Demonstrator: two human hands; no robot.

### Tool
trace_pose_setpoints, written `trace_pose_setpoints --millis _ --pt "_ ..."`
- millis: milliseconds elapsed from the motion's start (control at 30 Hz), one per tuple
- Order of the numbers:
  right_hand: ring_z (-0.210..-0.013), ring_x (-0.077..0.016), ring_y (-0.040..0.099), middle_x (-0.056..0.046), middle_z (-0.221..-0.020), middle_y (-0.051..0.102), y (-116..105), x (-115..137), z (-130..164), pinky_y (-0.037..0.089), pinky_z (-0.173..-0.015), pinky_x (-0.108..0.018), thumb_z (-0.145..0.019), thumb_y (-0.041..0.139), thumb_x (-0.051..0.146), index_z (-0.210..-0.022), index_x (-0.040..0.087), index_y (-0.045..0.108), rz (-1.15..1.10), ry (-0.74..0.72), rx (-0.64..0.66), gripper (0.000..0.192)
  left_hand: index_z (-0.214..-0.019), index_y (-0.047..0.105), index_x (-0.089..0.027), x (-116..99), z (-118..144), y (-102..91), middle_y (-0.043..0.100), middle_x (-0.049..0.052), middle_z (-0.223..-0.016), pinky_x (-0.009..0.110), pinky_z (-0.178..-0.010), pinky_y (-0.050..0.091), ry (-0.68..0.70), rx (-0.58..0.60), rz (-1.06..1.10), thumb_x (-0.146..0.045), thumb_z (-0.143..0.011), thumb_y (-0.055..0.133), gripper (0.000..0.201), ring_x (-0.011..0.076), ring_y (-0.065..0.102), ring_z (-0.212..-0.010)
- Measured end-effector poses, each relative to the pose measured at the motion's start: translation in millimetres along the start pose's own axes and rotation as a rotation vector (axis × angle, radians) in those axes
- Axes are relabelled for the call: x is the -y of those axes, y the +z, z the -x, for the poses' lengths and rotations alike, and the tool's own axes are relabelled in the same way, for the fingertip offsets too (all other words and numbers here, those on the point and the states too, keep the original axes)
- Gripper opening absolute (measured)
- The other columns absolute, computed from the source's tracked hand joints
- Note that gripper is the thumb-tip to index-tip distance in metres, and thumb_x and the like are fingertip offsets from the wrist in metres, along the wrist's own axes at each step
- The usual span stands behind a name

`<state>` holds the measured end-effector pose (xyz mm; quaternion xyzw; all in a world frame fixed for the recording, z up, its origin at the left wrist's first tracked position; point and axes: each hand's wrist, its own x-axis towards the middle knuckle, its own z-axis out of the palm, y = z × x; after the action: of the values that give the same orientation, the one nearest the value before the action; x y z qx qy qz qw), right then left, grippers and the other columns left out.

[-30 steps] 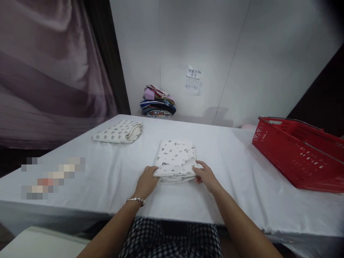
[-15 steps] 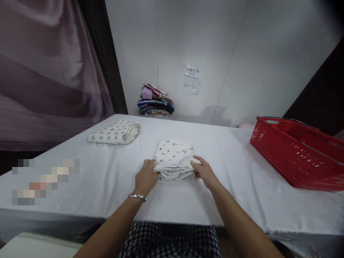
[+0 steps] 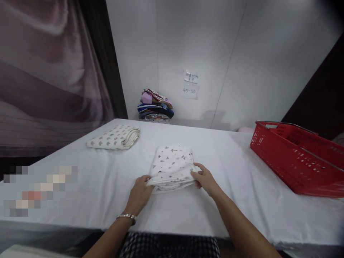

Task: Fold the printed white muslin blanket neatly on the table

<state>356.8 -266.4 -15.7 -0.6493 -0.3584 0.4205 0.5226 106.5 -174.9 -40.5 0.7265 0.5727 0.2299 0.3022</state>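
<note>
Since a second ago the folded cloth (image 3: 172,167) has slid slightly toward the table's (image 3: 242,200) near edge, both hands staying at its near corners. Its stacked layers look loose, so an uneven lift or a pinch catching only the top layers could let the fold spill open. Left hand (image 3: 139,193) grips the near left corner, fingers curled under; right hand (image 3: 205,181) pinches the near right edge.

A folded white cloth (image 3: 172,166), printed with small dark and grey motifs, is laid flat near the table's front middle. Several layers are stacked, their edges showing along the near side. Its two near corners are gripped and slightly lifted.
</note>
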Motion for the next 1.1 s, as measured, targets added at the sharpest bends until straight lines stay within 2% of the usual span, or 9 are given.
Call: trace_pose_setpoints --millis 67,133,300,400,467,667,867,1000,1100 --pt "-0.039 -0.0078 0.046 0.006 -0.056 0.05 -2.0 8.1 -2.4 0.038 -0.035 -0.019 -0.066 0.063 0.04 -0.117 0.021 0.047 -0.013 -0.012 -0.011 0.057 -0.102 0.056 -0.018 -9.3 -5.6 -11.0 0.064 0.008 -0.085 0.035 -0.066 0.048 0.085 -0.017 -0.162 -0.033 -0.074 0.047 0.034 0.022 0.061 -0.074" --pt "-0.04 -0.0079 0.047 0.005 -0.056 0.05 -4.4 22.9 -5.5 0.039 -0.035 -0.019 -0.066 0.063 0.04 -0.117 0.02 0.048 -0.04 -0.09 -0.039 0.057 -0.103 0.056 -0.018 -27.3 -15.4 -26.9 0.063 0.006 -0.072 0.034 -0.062 0.048 0.088 0.019 -0.124 -0.033 -0.074 0.047 0.034 0.0202 0.061 -0.064" --pt "-0.042 -0.0074 0.048 0.002 -0.06 0.054 -18.8 76.7 -10.9 0.04 -0.038 -0.019 -0.067 0.064 0.04 -0.113 0.018 0.054 -0.084 -0.198 -0.043 0.051 -0.115 0.05 -0.018 -88.5 -36.9 -71.9 0.064 0.005 -0.083 0.026 -0.052 0.051 0.062 0.087 0.485 -0.03 -0.068 0.054 0.049 0.0138 0.061 -0.058" --pt "-0.043 -0.0075 0.047 0.0 -0.06 0.055 -32.2 105.8 -14.6 0.039 -0.037 -0.019 -0.068 0.065 0.039 -0.112 0.015 0.056 -0.093 -0.212 -0.013 0.05 -0.116 0.049 -0.019 -113.7 -44.2 -89.1 0.065 0.005 -0.088 0.028 -0.056 0.052 0.099 0.116 0.619 -0.031 -0.066 0.056 0.053 0.0138 0.062 -0.06" --pt "-0.043 -0.0068 0.047 -0.001 -0.063 0.057 -40.6 120.5 -20.4 0.039 -0.038 -0.019 -0.07 0.064 0.038 -0.111 0.015 0.057 -0.106 -0.243 -0.001 0.048 -0.117 0.05 -0.02 -123.6 -52.5 -95.4 0.065 0.002 -0.083 0.027 -0.055 0.051 0.154 0.102 0.529 -0.029 -0.067 0.052 0.051 0.0131 0.061 -0.057" --pt "-0.04 -0.0046 0.042 0.0 -0.057 0.054 -53.8 156.4 -59.5 0.038 -0.037 -0.017 -0.07 0.065 0.035 -0.094 0.011 0.062 -0.03 -0.17 0.069 0.033 -0.077 0.065 -0.016 -158.7 -108.1 -113.2 0.058 0.0 -0.052 0.024 -0.051 0.042 0.323 0.035 -0.3 -0.025 -0.067 0.044 0.025 0.0137 0.054 -0.045" --pt "-0.046 -0.0042 0.049 0.0 -0.065 0.057 -50.3 210.3 -98.3 0.047 -0.048 -0.019 -0.074 0.061 0.028 -0.096 0.014 0.059 -0.051 -0.335 -0.077 0.026 -0.087 0.064 -0.016 -215.7 -153.0 -145.6 0.063 0.003 -0.066 0.023 -0.062 0.04 0.43 -0.274 -0.348 -0.023 -0.073 0.04 0.029 0.0153 0.057 -0.063" --pt "-0.052 -0.0068 0.054 0.001 -0.067 0.058 -45.2 204.4 -98.3 0.051 -0.055 -0.023 -0.072 0.063 0.035 -0.099 0.017 0.058 -0.06 -0.537 -0.075 0.033 -0.107 0.058 -0.021 -197.4 -145.6 -143.2 0.063 -0.002 -0.073 0.019 -0.06 0.039 0.554 -0.351 -0.166 -0.023 -0.079 0.037 0.035 0.0089 0.055 -0.06" --pt "-0.048 -0.0085 0.054 0.001 -0.061 0.057 -36.9 146.6 -94.9 0.05 -0.051 -0.024 -0.07 0.063 0.037 -0.097 0.014 0.059 -0.029 -0.437 -0.056 0.036 -0.117 0.051 -0.026 -142.1 -129.4 -106.6 0.06 -0.005 -0.063 0.019 -0.056 0.038 0.46 -0.207 -0.135 -0.027 -0.079 0.041 0.04 0.0089 0.055 -0.057"
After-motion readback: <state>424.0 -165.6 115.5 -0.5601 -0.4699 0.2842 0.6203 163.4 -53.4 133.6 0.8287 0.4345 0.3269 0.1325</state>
